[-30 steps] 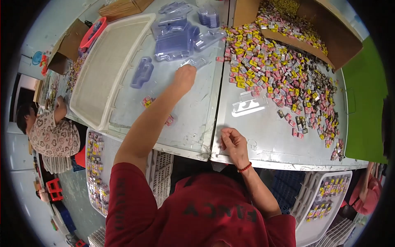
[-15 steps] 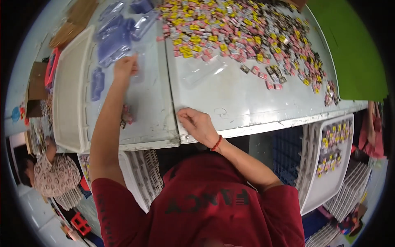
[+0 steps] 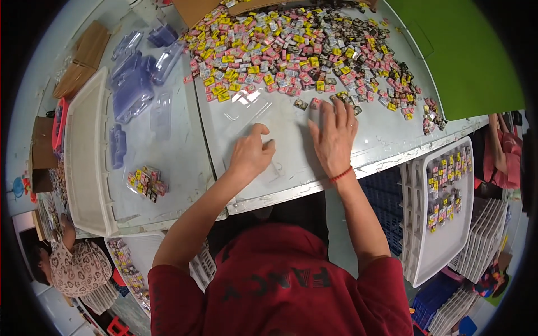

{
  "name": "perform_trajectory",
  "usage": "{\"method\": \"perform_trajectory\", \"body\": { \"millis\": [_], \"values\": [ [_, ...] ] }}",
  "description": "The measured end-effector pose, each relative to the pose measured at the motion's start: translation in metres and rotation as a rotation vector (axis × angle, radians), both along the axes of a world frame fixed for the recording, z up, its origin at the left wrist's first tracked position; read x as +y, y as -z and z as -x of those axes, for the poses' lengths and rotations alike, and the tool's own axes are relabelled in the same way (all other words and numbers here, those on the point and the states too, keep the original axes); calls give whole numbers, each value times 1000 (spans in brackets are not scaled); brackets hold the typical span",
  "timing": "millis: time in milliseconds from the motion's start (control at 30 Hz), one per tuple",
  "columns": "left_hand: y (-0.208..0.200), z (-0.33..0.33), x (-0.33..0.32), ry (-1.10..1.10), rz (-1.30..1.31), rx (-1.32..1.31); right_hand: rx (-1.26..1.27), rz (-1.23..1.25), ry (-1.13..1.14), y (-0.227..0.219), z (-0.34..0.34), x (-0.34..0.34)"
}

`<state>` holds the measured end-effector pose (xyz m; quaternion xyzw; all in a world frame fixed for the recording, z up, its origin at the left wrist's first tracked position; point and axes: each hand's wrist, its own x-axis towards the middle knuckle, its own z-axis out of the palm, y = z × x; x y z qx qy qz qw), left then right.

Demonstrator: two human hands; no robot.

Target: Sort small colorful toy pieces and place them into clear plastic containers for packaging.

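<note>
My right hand lies palm down with its fingers stretched out. Its fingertips touch a few small pink and black pieces at the near edge of a big pile. To its left, my left hand hovers low over the table, thumb and forefinger apart, other fingers curled; I see nothing in it. A clear plastic tray lies just beyond it. The pile of small pink, yellow and black pieces spreads across the far table. Another cluster of pieces sits in clear plastic on the left table.
Bluish clear plastic trays are stacked at the far left, beside a long white tray. A green board borders the right. Stacked white trays with filled packs stand below the table edge. One person works at left.
My left hand has come from the bluish trays to the middle of the table. The right hand has moved right and forward, its fingers now spread at the pile's edge. The whole view has shifted.
</note>
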<state>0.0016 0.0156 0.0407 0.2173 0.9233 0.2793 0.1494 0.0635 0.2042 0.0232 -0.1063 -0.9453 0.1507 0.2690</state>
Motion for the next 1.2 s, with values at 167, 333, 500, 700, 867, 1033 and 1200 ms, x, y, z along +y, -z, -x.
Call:
{"method": "perform_trajectory", "body": {
  "millis": [167,333,500,700,867,1033,1200],
  "values": [
    [1,-3,11,-359,-513,-804,-150,-113,73,21,25,-8],
    [-3,-32,9,-463,-761,-734,-214,-3,-121,15,12,-15],
    [-20,-10,-7,-239,-694,-406,173,383,-72,7,-7,22],
    [-2,49,47,495,-309,480,67,286,50,10,-37,62],
    [20,66,64,586,-198,431,-71,168,10,-7,-33,27],
    [13,68,58,581,-139,378,-77,73,41,2,-18,23],
    [16,58,44,480,-296,340,-61,64,-2,7,-24,34]
  ]
}}
